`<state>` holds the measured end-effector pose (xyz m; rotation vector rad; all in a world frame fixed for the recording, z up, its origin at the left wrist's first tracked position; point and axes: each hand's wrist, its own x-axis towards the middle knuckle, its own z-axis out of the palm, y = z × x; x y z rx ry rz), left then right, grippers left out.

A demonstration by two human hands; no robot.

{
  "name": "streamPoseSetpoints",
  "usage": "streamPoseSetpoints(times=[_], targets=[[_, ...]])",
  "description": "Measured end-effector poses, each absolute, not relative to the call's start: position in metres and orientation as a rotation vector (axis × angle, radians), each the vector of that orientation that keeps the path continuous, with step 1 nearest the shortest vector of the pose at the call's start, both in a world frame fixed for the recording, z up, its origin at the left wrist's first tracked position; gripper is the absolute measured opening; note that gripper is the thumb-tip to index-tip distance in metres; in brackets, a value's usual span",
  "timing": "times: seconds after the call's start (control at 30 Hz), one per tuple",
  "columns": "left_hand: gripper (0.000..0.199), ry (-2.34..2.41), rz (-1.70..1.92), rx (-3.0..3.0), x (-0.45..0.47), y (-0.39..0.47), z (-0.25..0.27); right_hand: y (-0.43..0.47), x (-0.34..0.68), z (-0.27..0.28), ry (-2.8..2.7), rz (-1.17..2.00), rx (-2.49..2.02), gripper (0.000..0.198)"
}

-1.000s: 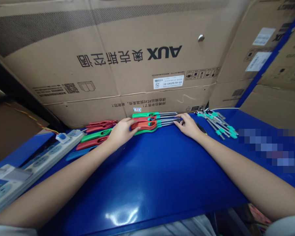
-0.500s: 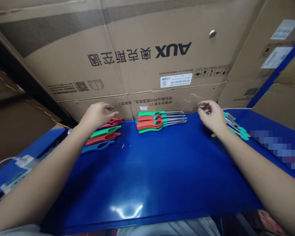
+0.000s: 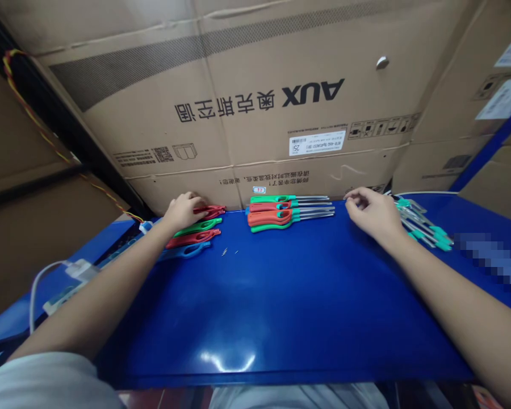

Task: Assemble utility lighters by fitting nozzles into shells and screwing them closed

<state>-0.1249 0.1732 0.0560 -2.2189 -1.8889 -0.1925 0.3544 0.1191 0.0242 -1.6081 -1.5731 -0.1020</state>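
My left hand (image 3: 185, 212) is at the back left, its curled fingers closed on a red lighter handle (image 3: 215, 211) at the top of a row. Below that handle lie a green handle (image 3: 202, 227), another red handle (image 3: 200, 237) and a blue handle (image 3: 191, 250). My right hand (image 3: 375, 215) hovers at the back right with fingers bent and thumb apart, nothing visible in it. Just beyond it lie several metal lighter tubes with teal ends (image 3: 426, 226). Between my hands rests a stack of lighters (image 3: 272, 217) with green, red and orange handles.
The blue tabletop (image 3: 298, 307) carries a few tiny metal pins (image 3: 224, 251). A cardboard sheet (image 3: 247, 147) stands along the back, with a small label (image 3: 259, 190) near the stack. A white plug and cable (image 3: 82, 270) lie at the left.
My left hand has come down onto the red handle. My right hand stays near the tubes, its fingers a little looser. The whole view has shifted slightly.
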Motion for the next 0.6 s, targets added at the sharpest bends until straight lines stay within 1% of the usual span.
streamPoseSetpoints(times=[0.17, 0.3, 0.5, 0.6], targets=[[0.024, -1.793, -0.18, -2.23, -0.117, 0.175, 0.057, 0.118, 0.355, 0.025, -1.589, -0.099, -1.595, 0.016], [0.019, -1.743, -0.293, -2.185, -0.119, 0.175, 0.07, 0.118, 0.355, 0.025, -1.615, -0.099, -1.57, 0.016], [0.027, -1.685, -0.609, -2.017, -0.117, 0.155, 0.109, 0.117, 0.355, 0.026, -1.602, -0.087, -1.538, 0.015], [0.029, -1.611, -0.693, -2.043, -0.096, 0.133, 0.121, 0.112, 0.348, 0.029, -1.622, 0.019, -1.455, 0.013]])
